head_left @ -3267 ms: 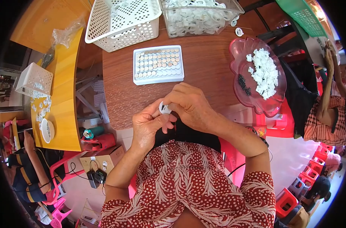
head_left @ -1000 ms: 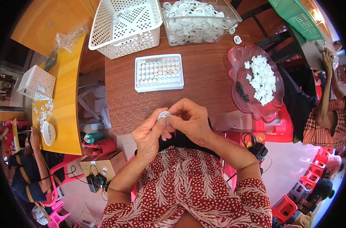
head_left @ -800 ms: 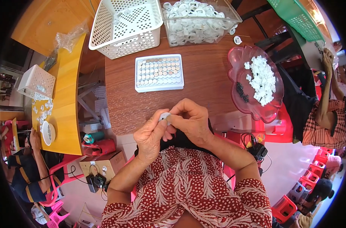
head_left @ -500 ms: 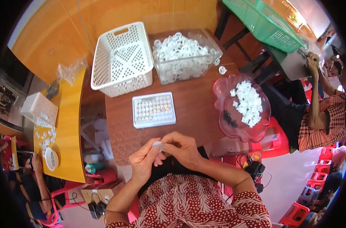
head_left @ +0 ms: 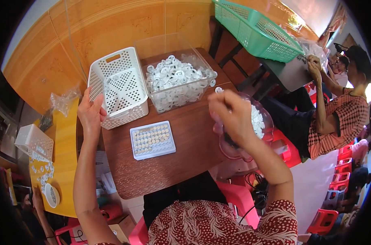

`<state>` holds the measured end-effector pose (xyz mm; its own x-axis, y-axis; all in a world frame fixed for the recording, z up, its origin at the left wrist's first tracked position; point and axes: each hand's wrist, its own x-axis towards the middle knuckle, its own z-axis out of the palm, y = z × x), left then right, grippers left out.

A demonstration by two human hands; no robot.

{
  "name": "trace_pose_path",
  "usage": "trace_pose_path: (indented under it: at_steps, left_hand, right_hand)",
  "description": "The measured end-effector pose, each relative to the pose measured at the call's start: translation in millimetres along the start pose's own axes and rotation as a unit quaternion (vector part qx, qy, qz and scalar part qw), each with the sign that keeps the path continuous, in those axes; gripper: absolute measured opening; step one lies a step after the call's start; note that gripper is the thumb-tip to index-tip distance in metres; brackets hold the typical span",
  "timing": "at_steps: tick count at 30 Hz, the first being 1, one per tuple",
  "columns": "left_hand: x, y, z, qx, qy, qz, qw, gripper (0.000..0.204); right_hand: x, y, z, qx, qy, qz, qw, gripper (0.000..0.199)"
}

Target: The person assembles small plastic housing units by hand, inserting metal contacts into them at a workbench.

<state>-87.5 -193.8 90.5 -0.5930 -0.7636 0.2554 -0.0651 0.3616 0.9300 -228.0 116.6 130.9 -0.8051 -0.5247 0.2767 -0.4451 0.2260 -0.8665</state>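
In the head view, the left hand (head_left: 91, 112) reaches forward to the outer left wall of a white perforated plastic basket (head_left: 126, 115), fingers loosely spread, with no piece showing in them; whether the fingertips touch the wall I cannot tell. The basket's long axis runs away from the person, and its interior lies just to the right of that hand, which is much the nearer one.

The right hand (head_left: 236, 116) hangs over the left part of a translucent red scalloped dish (head_left: 230, 152), fingers bent inward. It is blurred, so whether it grasps anything cannot be told. The small white plastic parts (head_left: 257, 122) in the dish lie to the right of the wrist and partly behind it; a loose white round piece (head_left: 219, 90) lies just beyond the fingers.

Between the hands, on the brown wooden table (head_left: 193, 163), stand a clear plastic bin (head_left: 185, 85) heaped with white round parts (head_left: 175, 75) and, nearer the person, a pale tray (head_left: 155, 154) of silvery button-shaped discs (head_left: 150, 136).
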Motion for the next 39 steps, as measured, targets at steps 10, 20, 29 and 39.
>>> trace_pose_path:
  at_steps: [10, 20, 29, 39]
  left_hand:
    - [-105, -13, 30, -0.082, -0.089, -0.011, 0.993, 0.043]
    - [-153, -17, 49, -0.157, -0.147, -0.080, 0.973, 0.039]
    - [-169, -7, 53, -0.220, -0.174, -0.149, 0.948, 0.034]
    - [-171, 17, 73, -0.306, -0.142, -0.147, 0.930, 0.034]
  right_hand:
    - [165, 44, 26, -0.405, -0.217, -0.158, 0.874, 0.018]
    - [189, 68, 49, -0.510, -0.345, -0.135, 0.776, 0.013]
    - [113, 14, 8, 0.023, -0.137, -0.045, 0.989, 0.013]
    - [-29, 17, 69, -0.004, -0.196, -0.139, 0.971, 0.013]
